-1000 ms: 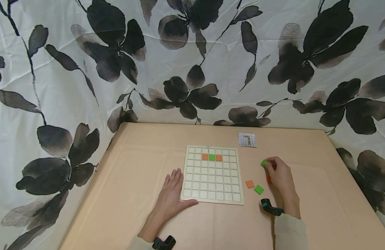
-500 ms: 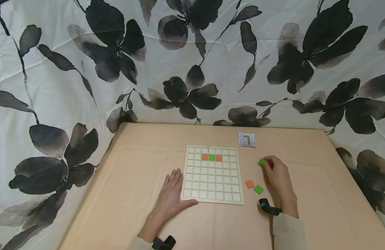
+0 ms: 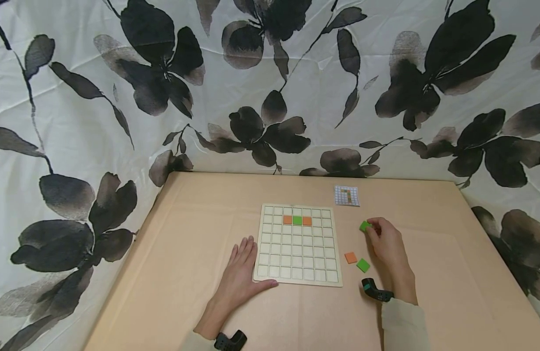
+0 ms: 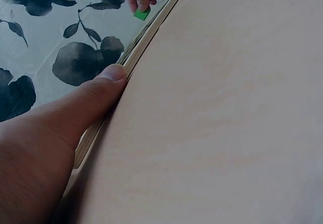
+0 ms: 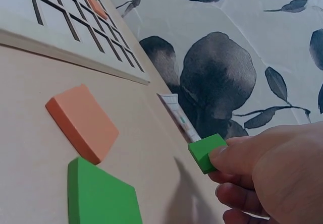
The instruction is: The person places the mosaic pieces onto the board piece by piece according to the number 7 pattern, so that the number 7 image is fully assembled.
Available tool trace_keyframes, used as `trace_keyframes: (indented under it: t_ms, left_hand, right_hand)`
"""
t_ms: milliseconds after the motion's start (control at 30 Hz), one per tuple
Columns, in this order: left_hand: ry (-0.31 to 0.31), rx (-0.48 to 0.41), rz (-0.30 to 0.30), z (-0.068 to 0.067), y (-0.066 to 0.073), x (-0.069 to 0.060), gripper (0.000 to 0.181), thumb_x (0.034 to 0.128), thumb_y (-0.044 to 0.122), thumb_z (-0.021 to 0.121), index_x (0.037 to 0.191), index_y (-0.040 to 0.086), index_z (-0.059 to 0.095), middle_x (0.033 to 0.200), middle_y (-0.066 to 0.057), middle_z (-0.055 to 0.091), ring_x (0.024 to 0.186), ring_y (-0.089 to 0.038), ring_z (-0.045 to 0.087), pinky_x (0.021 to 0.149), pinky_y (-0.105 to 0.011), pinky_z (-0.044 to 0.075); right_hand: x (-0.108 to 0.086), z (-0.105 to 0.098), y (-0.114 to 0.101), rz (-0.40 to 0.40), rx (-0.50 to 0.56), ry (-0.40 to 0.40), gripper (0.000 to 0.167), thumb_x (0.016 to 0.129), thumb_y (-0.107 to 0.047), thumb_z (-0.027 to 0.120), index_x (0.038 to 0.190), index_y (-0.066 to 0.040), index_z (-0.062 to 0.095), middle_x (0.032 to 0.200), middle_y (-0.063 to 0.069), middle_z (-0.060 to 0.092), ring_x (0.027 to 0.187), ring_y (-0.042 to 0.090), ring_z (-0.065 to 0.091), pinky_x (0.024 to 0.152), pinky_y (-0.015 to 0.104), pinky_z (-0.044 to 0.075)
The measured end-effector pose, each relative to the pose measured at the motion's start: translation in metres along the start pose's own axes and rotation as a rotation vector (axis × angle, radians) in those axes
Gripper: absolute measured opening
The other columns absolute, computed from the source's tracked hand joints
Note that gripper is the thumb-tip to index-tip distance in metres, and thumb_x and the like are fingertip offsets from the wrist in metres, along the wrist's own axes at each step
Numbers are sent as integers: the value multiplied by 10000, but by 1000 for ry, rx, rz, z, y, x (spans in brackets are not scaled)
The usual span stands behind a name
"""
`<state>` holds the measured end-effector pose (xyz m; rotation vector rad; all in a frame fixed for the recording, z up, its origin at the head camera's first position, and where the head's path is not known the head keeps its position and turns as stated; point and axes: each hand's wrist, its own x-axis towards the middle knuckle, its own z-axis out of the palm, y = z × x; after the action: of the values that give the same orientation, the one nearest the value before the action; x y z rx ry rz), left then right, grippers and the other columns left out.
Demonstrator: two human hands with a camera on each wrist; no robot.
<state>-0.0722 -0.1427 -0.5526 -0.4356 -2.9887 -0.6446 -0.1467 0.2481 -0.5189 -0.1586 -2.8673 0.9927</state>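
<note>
Between thumb and fingers of my right hand point(image 3: 389, 246) a small green square tile point(image 3: 364, 225) is pinched, off to the right of the board. The right wrist view shows this held tile point(image 5: 204, 152) raised above the table, its shadow below. My left hand point(image 3: 237, 270) lies with straight fingers along the left edge of the gridded board point(image 3: 298, 261), its thumb point(image 4: 106, 80) against the near edge. Upper cells hold an orange tile point(image 3: 287, 220), a green tile point(image 3: 297, 221) and another orange tile point(image 3: 307, 221) in a row.
Right of the board, a loose orange tile point(image 3: 351, 258) and a loose green tile point(image 3: 363, 265) lie close together on the table point(image 3: 164, 234). Behind the board's right corner is a small printed grid card point(image 3: 346, 196). A floral cloth point(image 3: 235, 87) hangs behind the table.
The right hand has shifted slightly left with the green tile. An orange patch seen under that hand a second ago is out of sight now. The left hand stays still.
</note>
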Motion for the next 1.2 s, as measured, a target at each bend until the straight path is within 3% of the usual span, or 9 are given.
trace_keyframes:
  t_ms: [1200]
  left_hand:
    - [-13, -6, 30, -9, -7, -9, 1189, 727, 783, 676, 1528, -33, 354, 1640, -190, 276, 1556, -321, 204, 1302, -457, 138]
  right_hand:
    - [-17, 19, -36, -27, 31, -35, 285, 1008, -126, 532, 1253, 0, 606, 1058, 149, 616, 931, 268, 557, 780, 357, 521]
